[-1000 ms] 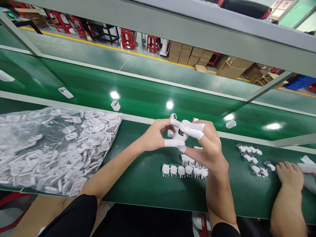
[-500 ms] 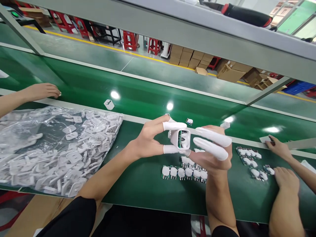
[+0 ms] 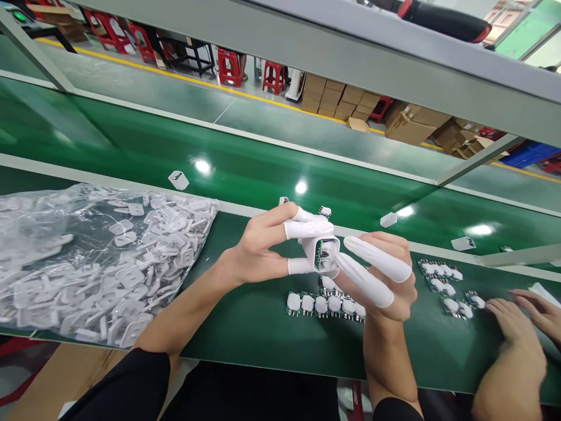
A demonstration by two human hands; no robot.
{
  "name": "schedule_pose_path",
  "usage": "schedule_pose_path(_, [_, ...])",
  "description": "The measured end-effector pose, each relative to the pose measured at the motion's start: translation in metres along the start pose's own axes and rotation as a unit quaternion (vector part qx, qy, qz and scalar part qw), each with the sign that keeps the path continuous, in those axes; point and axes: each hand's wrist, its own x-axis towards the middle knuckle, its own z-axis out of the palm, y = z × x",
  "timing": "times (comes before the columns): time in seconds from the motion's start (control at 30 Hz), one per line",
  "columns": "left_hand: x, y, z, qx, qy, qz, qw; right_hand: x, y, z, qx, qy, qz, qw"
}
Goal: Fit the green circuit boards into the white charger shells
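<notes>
My left hand point(image 3: 263, 245), with white finger cots, is closed around a white plastic charger housing point(image 3: 309, 248). The housing's open end faces right, showing a green circuit board point(image 3: 319, 255) and metal parts inside. My right hand point(image 3: 381, 272), also in finger cots, has its fingers stretched out and spread. One of its fingertips touches the housing at the opening, and the thumb is partly hidden below. Rows of circuit boards with white round pads point(image 3: 321, 305) lie on the green table point(image 3: 263, 345) beneath my hands.
A clear plastic bag point(image 3: 65, 202) of white plastic plug pieces point(image 3: 131, 280) lies left. Behind, a green belt point(image 3: 245, 169) carries white housings point(image 3: 179, 180) and a small board point(image 3: 325, 211). A co-worker's hands point(image 3: 511, 318) are at right beside more boards point(image 3: 442, 272). A metal frame point(image 3: 350, 64) crosses above.
My right fingers have moved in against the housing's opening. Housings on the belt have shifted left. A co-worker's hand at right has let go of a housing on the belt; another hand at left has gone.
</notes>
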Motion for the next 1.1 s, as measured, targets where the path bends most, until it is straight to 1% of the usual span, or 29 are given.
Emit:
schedule_pose_path(0.1, [0.0, 0.001, 0.0, 0.01, -0.002, -0.001, 1.0, 0.009, -0.003, -0.002, -0.02, 0.038, -0.054, 0.998])
schedule_pose_path(0.2, [-0.001, 0.001, -0.001, 0.02, -0.006, -0.005, 1.0, 0.015, -0.006, -0.001, -0.038, 0.03, -0.041, 0.998])
schedule_pose_path(0.37, [-0.002, 0.001, 0.0, 0.012, -0.007, -0.011, 1.0, 0.015, -0.005, -0.001, -0.029, 0.042, -0.063, 0.997])
schedule_pose_path(0.53, [-0.001, 0.002, -0.001, 0.01, -0.006, -0.003, 1.0, 0.018, -0.01, -0.004, -0.021, 0.023, 0.004, 1.0])
schedule_pose_path(0.57, [-0.001, 0.002, -0.001, 0.011, -0.007, -0.002, 1.0, 0.019, -0.01, -0.004, -0.017, 0.021, 0.0, 1.0])
schedule_pose_path(0.67, [-0.001, 0.001, -0.001, -0.005, -0.009, 0.0, 1.0, 0.022, -0.01, -0.001, 0.008, 0.037, -0.052, 0.998])
schedule_pose_path(0.7, [-0.002, 0.001, -0.001, -0.015, -0.011, -0.003, 1.0, 0.024, -0.01, 0.001, 0.024, 0.038, -0.048, 0.998])
schedule_pose_path(0.73, [-0.002, 0.001, -0.001, -0.022, -0.014, -0.005, 1.0, 0.025, -0.012, 0.002, 0.048, 0.033, -0.025, 0.998])
schedule_pose_path(0.77, [-0.002, 0.002, 0.0, -0.024, -0.018, -0.007, 1.0, 0.027, -0.013, 0.003, 0.08, 0.023, 0.013, 0.996])
schedule_pose_path(0.83, [-0.002, 0.002, 0.0, -0.021, -0.026, -0.006, 0.999, 0.031, -0.017, 0.003, 0.146, 0.002, 0.087, 0.985])
schedule_pose_path(0.87, [-0.002, 0.002, 0.0, -0.018, -0.03, -0.004, 0.999, 0.033, -0.019, 0.002, 0.171, -0.009, 0.106, 0.98])
schedule_pose_path(0.93, [-0.003, 0.002, 0.0, -0.016, -0.036, -0.003, 0.999, 0.036, -0.02, 0.0, 0.191, -0.023, 0.115, 0.975])
schedule_pose_path(1.0, [-0.005, 0.001, 0.0, -0.014, -0.044, -0.007, 0.999, 0.037, -0.021, -0.003, 0.189, -0.031, 0.119, 0.974])
schedule_pose_path(1.1, [-0.007, 0.001, 0.0, -0.005, -0.054, -0.008, 0.999, 0.037, -0.021, -0.005, 0.179, -0.028, 0.129, 0.975])
